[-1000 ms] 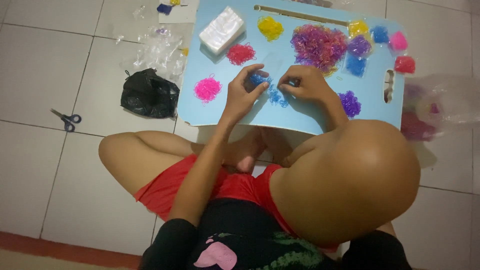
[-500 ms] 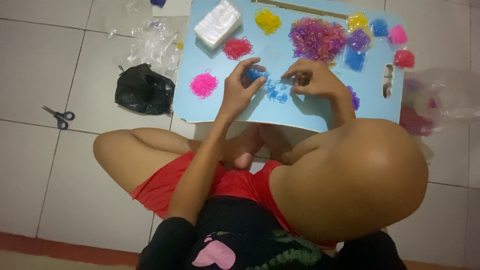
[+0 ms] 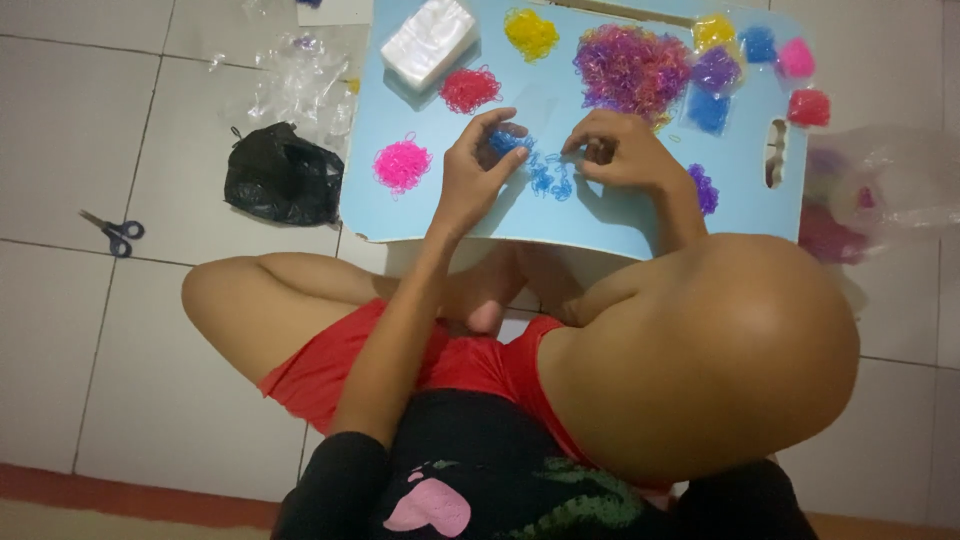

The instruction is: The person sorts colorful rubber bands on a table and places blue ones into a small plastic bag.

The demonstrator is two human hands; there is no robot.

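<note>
Left hand (image 3: pixel 478 170) shifted left, blue bands (image 3: pixel 545 175) strewn crosswise

Packages on and beside the light-blue board

1 white rectangular packet (image 3: pixel 428 42) lies at the board's (image 3: pixel 560 215) top-left corner; small clear packets (image 3: pixel 745 60) sit near the top-right corner; crumpled clear bags (image 3: pixel 300 85) and 1 black bag (image 3: pixel 283 175) lie off the left edge.

The tiny blue rubber bands (image 3: pixel 540 170) lie scattered loosely in the upper middle of the frame, some pinched between my fingertips (image 3: pixel 505 135).

Black top with pink heart print, red shorts, bare arms and legs
</note>
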